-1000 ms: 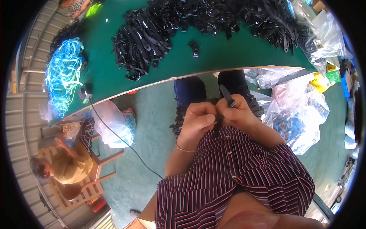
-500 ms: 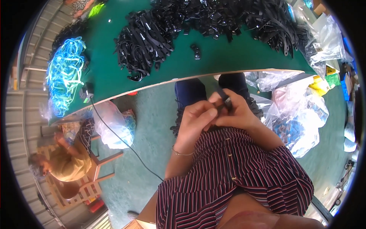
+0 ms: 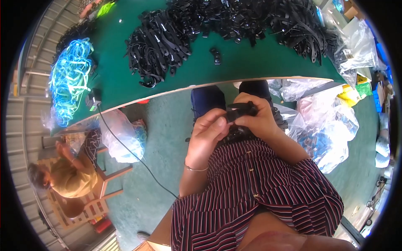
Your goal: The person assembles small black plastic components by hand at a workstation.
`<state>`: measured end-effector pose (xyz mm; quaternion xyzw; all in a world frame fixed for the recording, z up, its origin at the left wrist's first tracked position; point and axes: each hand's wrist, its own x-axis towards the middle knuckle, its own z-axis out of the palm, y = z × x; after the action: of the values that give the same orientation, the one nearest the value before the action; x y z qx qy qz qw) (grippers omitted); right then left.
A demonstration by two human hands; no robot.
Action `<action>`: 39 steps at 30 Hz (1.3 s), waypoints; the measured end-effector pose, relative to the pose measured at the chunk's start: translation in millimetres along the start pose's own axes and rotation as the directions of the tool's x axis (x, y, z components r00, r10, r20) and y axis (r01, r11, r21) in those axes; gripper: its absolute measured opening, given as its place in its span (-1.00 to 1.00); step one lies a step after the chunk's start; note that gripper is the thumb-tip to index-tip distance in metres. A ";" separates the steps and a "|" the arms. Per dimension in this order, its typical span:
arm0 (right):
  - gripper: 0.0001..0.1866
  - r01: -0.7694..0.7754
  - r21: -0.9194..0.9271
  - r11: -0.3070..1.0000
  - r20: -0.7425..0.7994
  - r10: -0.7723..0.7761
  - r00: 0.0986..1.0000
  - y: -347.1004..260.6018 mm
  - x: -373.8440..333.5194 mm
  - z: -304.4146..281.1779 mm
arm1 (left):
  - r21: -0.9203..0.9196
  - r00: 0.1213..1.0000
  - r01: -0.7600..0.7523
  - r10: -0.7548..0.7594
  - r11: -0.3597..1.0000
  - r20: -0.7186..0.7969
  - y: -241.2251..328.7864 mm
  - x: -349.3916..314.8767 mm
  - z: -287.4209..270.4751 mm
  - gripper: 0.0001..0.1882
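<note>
Over my lap, both hands are closed on a short black strap (image 3: 242, 111), which bends into a loop between them. My left hand (image 3: 208, 130) pinches its left end between thumb and fingers. At the other end, the fingers of my right hand (image 3: 258, 117) wrap around the strap. Below them, partly hidden by my hands, more black pieces (image 3: 240, 134) lie in my lap. On the green table (image 3: 188, 75) in front of me, a lone small black piece (image 3: 216, 56) sits apart from a large heap of black straps (image 3: 159, 46).
Blue and pale green straps (image 3: 71, 79) are heaped at the table's left. A black cable (image 3: 130, 144) hangs from the table edge toward me. Plastic bags (image 3: 326, 129) stand at right, another bag (image 3: 121, 138) at left. A co-worker (image 3: 69, 178) sits on a wooden chair at left.
The strap has turned from pointing up and away to lying crosswise as a loop. My hands have shifted slightly, with the left lower. The co-worker's head and arms have moved.
</note>
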<state>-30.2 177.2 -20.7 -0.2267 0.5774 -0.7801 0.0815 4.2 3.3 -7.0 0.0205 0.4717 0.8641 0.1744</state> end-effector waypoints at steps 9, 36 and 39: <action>-0.69 0.009 -0.085 0.996 -0.071 -0.015 0.997 -3.5 3.4 3.8 | -0.158 0.997 -0.065 0.057 0.985 -0.057 -8.4 5.1 -0.7 -0.77; -0.83 -0.237 -0.188 0.953 -0.005 0.240 0.971 -20.4 9.9 -3.0 | 0.054 0.948 -0.297 0.301 0.953 -0.105 -7.2 14.6 -0.4 -0.80; -0.82 -0.352 0.033 0.936 0.027 0.351 0.936 -27.2 12.1 -3.2 | 0.048 0.950 -0.305 0.307 0.951 -0.057 -11.2 17.1 -0.9 -0.71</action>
<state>-38.7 184.0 7.2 -0.1266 0.5932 -0.7612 0.2297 -8.9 13.6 -18.8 0.0691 0.4847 0.8717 0.0228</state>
